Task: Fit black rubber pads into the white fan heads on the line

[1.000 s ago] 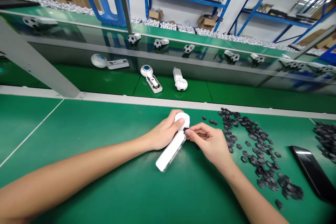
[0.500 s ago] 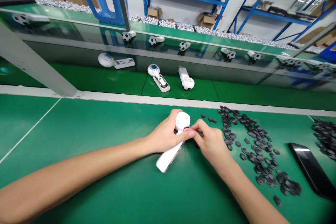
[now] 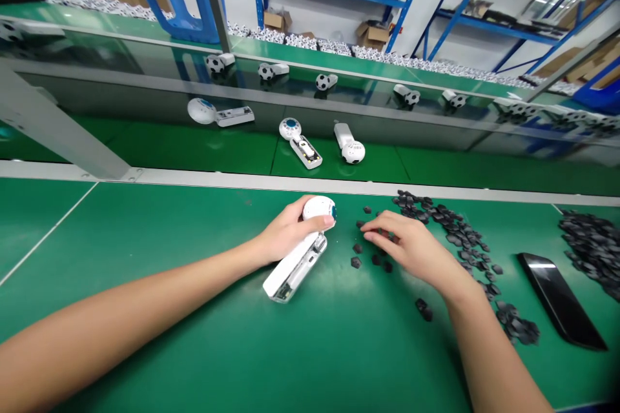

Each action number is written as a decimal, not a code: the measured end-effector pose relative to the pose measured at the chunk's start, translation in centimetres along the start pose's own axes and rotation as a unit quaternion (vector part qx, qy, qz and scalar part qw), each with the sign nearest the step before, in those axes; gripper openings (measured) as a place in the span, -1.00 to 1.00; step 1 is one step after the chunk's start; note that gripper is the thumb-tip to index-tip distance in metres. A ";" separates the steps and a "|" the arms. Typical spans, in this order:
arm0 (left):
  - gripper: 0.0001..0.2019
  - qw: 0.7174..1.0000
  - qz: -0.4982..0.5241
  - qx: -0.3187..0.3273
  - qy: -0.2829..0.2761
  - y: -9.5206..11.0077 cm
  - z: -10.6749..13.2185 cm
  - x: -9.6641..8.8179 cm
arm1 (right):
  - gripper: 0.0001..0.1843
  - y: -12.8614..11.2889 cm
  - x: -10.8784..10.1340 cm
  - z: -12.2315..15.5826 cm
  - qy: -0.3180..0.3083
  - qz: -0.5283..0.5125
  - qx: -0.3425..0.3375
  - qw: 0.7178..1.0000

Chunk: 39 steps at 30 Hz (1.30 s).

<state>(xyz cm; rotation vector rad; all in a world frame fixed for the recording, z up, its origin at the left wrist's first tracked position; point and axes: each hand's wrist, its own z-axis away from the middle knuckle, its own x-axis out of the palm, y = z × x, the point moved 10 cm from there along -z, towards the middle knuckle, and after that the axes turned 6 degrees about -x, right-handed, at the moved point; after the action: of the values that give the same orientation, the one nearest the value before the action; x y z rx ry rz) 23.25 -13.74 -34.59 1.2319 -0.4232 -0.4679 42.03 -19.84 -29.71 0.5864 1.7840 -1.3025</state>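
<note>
My left hand [image 3: 290, 230] grips a white handheld device by its round head [image 3: 318, 208], which has a blue spot at its edge. The device's flat white handle [image 3: 294, 269] slants down onto the green mat, its casing showing inner parts. My right hand [image 3: 414, 248] lies away from the device, fingers apart from it and over scattered small black polygonal patches [image 3: 372, 251]. Nothing shows in its fingers, though its palm side is hidden.
A long heap of black patches [image 3: 453, 232] runs right of my right hand, with another heap [image 3: 593, 251] by a glossy black slab [image 3: 557, 300]. Beyond a pale rail, several white devices [image 3: 300, 143] lie on a green belt. Blue shelving stands behind.
My right hand has left the device and moved right to the black patches. My left hand has turned the device, bringing the blue spot into view. The camera view has shifted slightly.
</note>
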 end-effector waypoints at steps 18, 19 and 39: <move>-0.48 0.994 0.103 0.013 -0.032 1.0 0.6 0.7 | -0.93 -0.7 2.7 0.3 -0.068 -0.131 0.063 0.987; -0.50 0.993 0.108 0.003 -0.035 0.9 0.7 0.9 | -0.89 -1.0 2.7 0.3 -0.062 -0.157 0.069 0.983; -0.41 0.976 -0.171 0.137 0.006 6.1 5.1 1.8 | -0.73 -5.0 0.0 1.2 0.108 -0.219 0.071 0.967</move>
<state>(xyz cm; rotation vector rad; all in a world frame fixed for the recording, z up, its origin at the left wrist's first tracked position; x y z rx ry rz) 22.65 -17.14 -27.19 1.5850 -0.2702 -0.7113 38.59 -22.77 -27.14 0.4359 2.0906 -1.7313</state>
